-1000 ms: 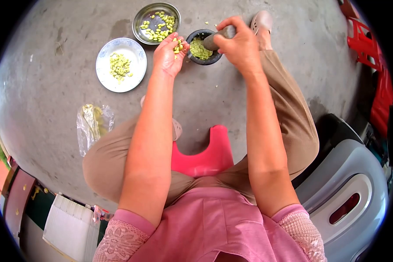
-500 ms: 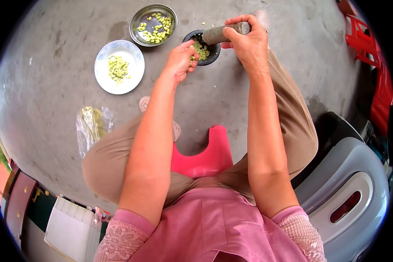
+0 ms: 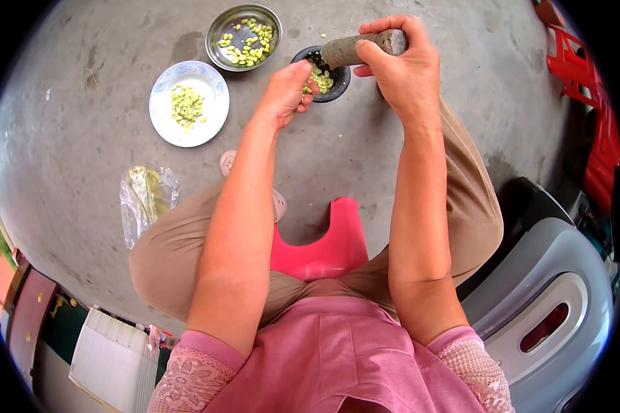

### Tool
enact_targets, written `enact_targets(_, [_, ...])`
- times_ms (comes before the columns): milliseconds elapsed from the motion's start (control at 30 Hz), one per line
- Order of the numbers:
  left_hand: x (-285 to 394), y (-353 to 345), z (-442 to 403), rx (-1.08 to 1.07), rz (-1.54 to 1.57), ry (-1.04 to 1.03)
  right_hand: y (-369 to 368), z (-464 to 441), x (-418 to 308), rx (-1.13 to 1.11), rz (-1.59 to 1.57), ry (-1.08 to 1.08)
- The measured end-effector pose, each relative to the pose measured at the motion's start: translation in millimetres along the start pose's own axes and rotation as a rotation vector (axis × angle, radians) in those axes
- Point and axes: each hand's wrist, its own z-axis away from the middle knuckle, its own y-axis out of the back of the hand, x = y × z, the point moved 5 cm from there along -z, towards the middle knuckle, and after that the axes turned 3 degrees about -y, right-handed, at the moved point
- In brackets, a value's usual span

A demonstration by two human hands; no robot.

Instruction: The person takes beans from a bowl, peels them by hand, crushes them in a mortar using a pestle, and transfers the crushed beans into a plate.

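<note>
My right hand [image 3: 410, 79] grips a thick grey stone pestle [image 3: 358, 49], tilted with its lower end over the far side of a dark mortar [image 3: 342, 84]. Crushed green beans [image 3: 319, 81] lie inside the mortar. At the mortar's left rim is my left hand [image 3: 287, 91], its fingers curled and closed by the green mash; what they hold, if anything, is hidden. A white plate with a blue rim [image 3: 160, 118] bears a pile of crushed green pieces [image 3: 187, 107]. Behind it stands a steel bowl [image 3: 217, 56] with whole green beans [image 3: 255, 43].
A clear plastic bag [image 3: 145, 196] lies on the concrete floor, left of my knee. Between my legs is a pink stool [image 3: 320, 255]. A grey plastic chair [image 3: 530, 289] stands at the right, with red stools [image 3: 572, 65] farther back. A white box [image 3: 114, 354] is at lower left.
My right hand has shifted to the right and slightly up with the pestle. My left hand stays at the mortar, its fingers drawn a little more closed.
</note>
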Motion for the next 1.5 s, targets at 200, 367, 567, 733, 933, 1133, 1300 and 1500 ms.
enact_targets(200, [8, 1, 4, 0.014, 0.128, -0.036, -1, 2, 0, -0.019, 0.053, 0.02])
enact_targets(367, [12, 28, -7, 0.215, 0.357, -0.122, -2, 4, 4, -0.021, 0.07, -0.032])
enact_targets(567, [4, 42, -13, 0.245, 0.61, -0.102, -33, -1, 107, 0.11, 0.235, 0.185])
enact_targets(733, [0, 39, -15, 0.258, 0.539, -0.087, -26, -1, 106, 0.018, 0.191, -0.075])
enact_targets(933, [0, 39, -9, 0.293, 0.44, -0.116, -22, -2, 116, 0.131, 0.157, -0.016])
enact_targets(1133, [4, 22, -8, 0.234, 0.336, -0.133, -16, -8, 107, 0.033, 0.07, -0.22])
enact_targets(1300, [-2, 16, -11, 0.179, 0.247, -0.091, 5, -2, 65, 0.103, -0.145, -0.166])
enact_targets(1500, [4, 3, -1, 0.129, 0.035, -0.075, 10, -6, 43, 0.126, -0.126, -0.08])
